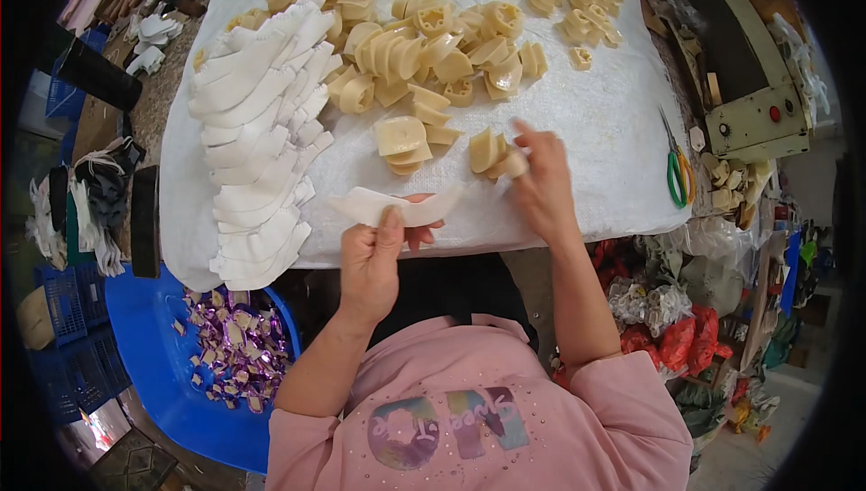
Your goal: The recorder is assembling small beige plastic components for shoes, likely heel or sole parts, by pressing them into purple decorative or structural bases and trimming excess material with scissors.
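Observation:
My left hand (375, 256) pinches a curved white strip (379, 207) between thumb and fingers, just above the table's near edge. The strip looks thin and bends up at both ends. My right hand (544, 186) is over the white covering, at a small group of glossy cream curved pieces (483, 150). Its fingertips are smeared by motion, so whether they grip a piece cannot be made out. Between the hands and farther in stands a short stack of cream pieces (402, 142). A long overlapping row of white strips (262, 134) lies to the left.
A white sheet (622, 152) covers the table. Cream pieces (397, 49) are heaped at the back, with rolled ones (591, 17) at far right. Scissors (678, 171) lie at the right edge, beside a metal machine (758, 125). Below left, a blue tub (149, 347) holds purple scraps.

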`<state>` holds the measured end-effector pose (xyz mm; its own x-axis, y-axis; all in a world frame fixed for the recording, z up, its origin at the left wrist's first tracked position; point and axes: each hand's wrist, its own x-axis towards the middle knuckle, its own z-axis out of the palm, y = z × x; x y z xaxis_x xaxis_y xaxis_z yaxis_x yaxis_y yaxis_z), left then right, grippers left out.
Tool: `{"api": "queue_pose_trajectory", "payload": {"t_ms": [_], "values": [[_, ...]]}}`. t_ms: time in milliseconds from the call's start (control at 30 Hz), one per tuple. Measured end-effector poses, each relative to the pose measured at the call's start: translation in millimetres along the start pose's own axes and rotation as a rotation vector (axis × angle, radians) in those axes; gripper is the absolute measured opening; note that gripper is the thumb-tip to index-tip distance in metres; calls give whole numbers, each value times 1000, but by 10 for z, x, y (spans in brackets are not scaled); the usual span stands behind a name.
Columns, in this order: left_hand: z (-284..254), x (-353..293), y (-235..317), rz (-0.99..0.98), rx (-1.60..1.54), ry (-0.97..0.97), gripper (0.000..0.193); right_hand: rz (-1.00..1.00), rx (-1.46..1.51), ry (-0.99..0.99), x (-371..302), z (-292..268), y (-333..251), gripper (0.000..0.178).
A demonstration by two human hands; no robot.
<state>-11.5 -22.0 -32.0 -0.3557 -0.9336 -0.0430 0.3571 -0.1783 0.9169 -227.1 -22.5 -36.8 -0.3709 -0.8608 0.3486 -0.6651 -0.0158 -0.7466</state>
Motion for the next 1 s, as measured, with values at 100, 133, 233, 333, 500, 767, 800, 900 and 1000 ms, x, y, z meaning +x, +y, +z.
{"api": "queue_pose_trajectory", "payload": {"t_ms": [100,133,233,333,500,767,800,900,1000], "values": [[-8,11,-51,-27,89,-54,40,-216,-279,-161,0,82,-26,28],[-6,7,-72,-36,87,-55,40,-164,-167,-196,14,17,-59,29],[31,-18,-79,-39,233,-29,34,-318,-328,-68,72,-66,-82,27],[125,60,-105,91,205,-81,27,-501,-523,-111,68,-96,-143,22],[231,250,-234,105,100,-95,27,-476,-622,-251,2,-62,-206,14],[395,449,-377,169,228,-309,38,-475,-488,-213,86,-123,-133,21],[405,453,-390,170,231,-305,38,-471,-451,-229,97,-130,-130,24],[488,445,-401,221,338,-329,40,-165,2,-178,82,-123,22,27],[569,369,-406,243,487,-301,39,-227,-35,-101,48,-131,215,30]]}}
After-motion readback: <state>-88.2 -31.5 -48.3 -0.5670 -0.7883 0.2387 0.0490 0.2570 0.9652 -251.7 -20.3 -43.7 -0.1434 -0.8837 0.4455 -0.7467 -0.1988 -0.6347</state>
